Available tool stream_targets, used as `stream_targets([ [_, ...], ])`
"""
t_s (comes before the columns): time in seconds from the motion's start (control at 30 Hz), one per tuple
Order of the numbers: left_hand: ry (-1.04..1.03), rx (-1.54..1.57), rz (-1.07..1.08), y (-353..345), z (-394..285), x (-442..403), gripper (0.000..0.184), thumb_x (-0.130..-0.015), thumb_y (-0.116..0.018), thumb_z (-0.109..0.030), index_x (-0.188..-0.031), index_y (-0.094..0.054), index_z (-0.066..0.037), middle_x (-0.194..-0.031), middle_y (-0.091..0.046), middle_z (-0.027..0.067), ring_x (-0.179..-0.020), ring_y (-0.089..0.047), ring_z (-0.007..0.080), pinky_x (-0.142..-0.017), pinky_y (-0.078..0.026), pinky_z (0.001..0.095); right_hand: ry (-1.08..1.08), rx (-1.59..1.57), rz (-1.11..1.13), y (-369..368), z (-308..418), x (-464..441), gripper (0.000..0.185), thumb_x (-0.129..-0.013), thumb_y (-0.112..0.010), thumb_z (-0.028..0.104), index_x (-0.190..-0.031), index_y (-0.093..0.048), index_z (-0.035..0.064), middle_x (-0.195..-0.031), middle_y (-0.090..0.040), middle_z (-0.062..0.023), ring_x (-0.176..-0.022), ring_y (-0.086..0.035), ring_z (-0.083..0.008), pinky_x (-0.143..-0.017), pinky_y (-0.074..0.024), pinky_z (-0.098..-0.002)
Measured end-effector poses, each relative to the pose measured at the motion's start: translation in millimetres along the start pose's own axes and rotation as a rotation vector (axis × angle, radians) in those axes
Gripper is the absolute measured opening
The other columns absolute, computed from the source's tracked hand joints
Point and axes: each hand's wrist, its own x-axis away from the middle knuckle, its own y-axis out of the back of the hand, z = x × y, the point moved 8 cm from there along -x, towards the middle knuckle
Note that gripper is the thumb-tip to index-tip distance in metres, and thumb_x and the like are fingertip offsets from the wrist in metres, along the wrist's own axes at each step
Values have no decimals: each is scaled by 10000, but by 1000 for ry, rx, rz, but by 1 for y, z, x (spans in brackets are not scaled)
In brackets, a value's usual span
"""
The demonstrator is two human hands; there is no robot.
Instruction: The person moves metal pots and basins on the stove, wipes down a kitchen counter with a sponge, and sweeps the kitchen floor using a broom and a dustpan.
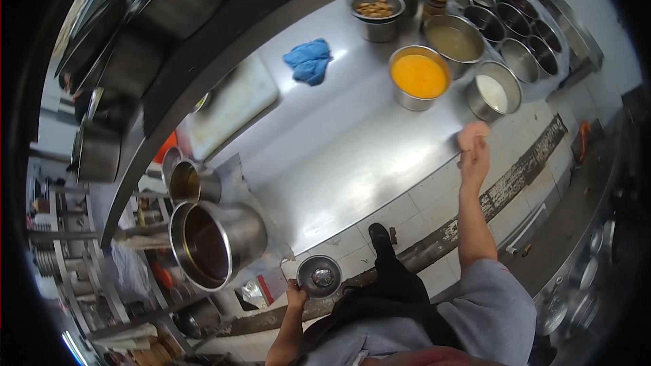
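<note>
At the lower middle, my left hand point(295, 295) grips the rim of a small metal bowl point(306, 278), which is tipped so that its shiny inside faces up. My right hand point(475, 161) is stretched forward beyond the counter's front edge at the right. Its fingers are closed on a soft pink sponge-like piece point(471, 135), slightly blurred. Just beyond that hand stands a metal pot point(512, 98) with white liquid in it. Next to it is a pot of bright orange liquid point(420, 76).
The steel counter point(325, 183) bears a crumpled blue cloth point(309, 61) and a white cutting board point(234, 105). A large pot of dark liquid point(207, 247) stands at its left end. Several metal containers point(515, 20) crowd the far right. A dark shelf point(224, 47) overhangs the back.
</note>
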Motion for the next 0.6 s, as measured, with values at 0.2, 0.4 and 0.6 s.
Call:
stream_targets([
  [0.2, 59, -9, -101, 13, 18, 25, 265, -794, -612, -52, -988, -441, 7, -680, -587, 142, -466, -552, 191, -412, -439, 328, 624, 239, 498, -109, 142, 80, 455, -692, -642, -14, -1129, -625, 113, -1162, -579, -173, -1139, -510, -349, -996, -368, -440],
  [0.4, 187, 241, -160, 4, 33, 51, 272, -791, -631, -83, -1001, -478, -5, -722, -596, 109, -573, -587, 171, -425, -466, 309, 784, 90, 377, -261, 208, 63, 347, -731, -613, 41, -1067, -648, 122, -1068, -627, -142, -1039, -576, -306, -880, -444, -398],
  [0.6, 161, 306, -254, 5, 44, 62, 261, -791, -604, -17, -993, -440, -7, -778, -608, 141, -512, -573, 177, -405, -447, 303, 947, 70, 699, -393, 302, 177, 372, -766, -602, 151, -1130, -624, 225, -1141, -617, -46, -1021, -588, -270, -842, -471, -386],
])
